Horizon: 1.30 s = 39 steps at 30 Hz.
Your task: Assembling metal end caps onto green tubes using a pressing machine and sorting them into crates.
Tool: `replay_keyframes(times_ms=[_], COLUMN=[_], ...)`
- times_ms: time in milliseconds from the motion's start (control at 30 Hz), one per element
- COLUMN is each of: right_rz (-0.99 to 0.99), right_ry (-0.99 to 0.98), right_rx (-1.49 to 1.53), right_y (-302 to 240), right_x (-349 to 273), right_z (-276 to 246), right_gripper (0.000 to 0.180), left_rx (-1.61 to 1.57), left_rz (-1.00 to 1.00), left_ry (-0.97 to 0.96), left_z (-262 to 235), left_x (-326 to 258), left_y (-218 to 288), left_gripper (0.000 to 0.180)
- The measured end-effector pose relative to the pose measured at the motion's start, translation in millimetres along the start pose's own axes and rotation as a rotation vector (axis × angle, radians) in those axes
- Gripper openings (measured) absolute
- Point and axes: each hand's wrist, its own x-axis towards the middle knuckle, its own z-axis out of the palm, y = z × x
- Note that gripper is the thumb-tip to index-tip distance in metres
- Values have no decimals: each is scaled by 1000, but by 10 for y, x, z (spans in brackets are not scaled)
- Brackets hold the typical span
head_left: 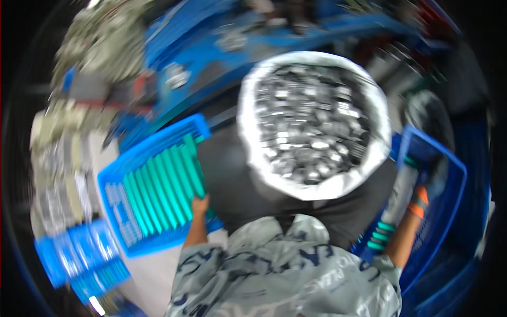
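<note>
My left hand [200,205] is at the near right side of a light-blue basket [115,215], its fingers closed on the end of a green strip [193,174]. More green strips [156,193] stand side by side in a row in that basket. On the other side, my right hand [435,182] reaches into a dark-blue crate [458,182], with an orange band [419,202] at the wrist. Blur hides its fingers and whatever they touch. Beside that forearm lie a pale grey strip [400,193] and several short green pieces [381,235].
Between my legs stands a white-lined round container [317,192] full of small shiny metal parts [311,124]. Blue stacked containers [79,251] are at the lower left. Pale bags [100,45] pile up at the far left, near a blue bench-like structure [211,39].
</note>
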Motion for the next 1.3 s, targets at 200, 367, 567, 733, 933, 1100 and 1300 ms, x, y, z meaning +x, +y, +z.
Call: replay_keyframes(times_ms=[200,367,567,733,933,1100,1300], right_rz=[-406,-899,-959,-873,-921,-975,307], right_ry=[-551,-1099,-1085,-1202,-1213,-1039,-811], right_rx=[-671,-945,-1256,-1395,-1457,-1614,-141], right_y=[-1085,-554,-89,17,-239,-461,-367], right_x=[-1749,-2828,-3139,-2810,-2853,-2614,-2336], right_z=[2025,3506,3540,3202,3348,2981,2604], right_gripper=[44,89,39,34,49,45,49], left_rx=[-167,-439,-728,-1288,-1306,-995,-671], left_rz=[-158,-138,-144,9,384,713,940], left_ry=[8,172,-180,-23,242,143,54], left_z=[478,328,-62,-827,-2068,-2953,-3238], left_x=[-458,-287,-304,-456,-75,-862,-1460], left_y=[673,323,559,803,1113,1900,2294], left_gripper=[94,98,110,75,56,66,72])
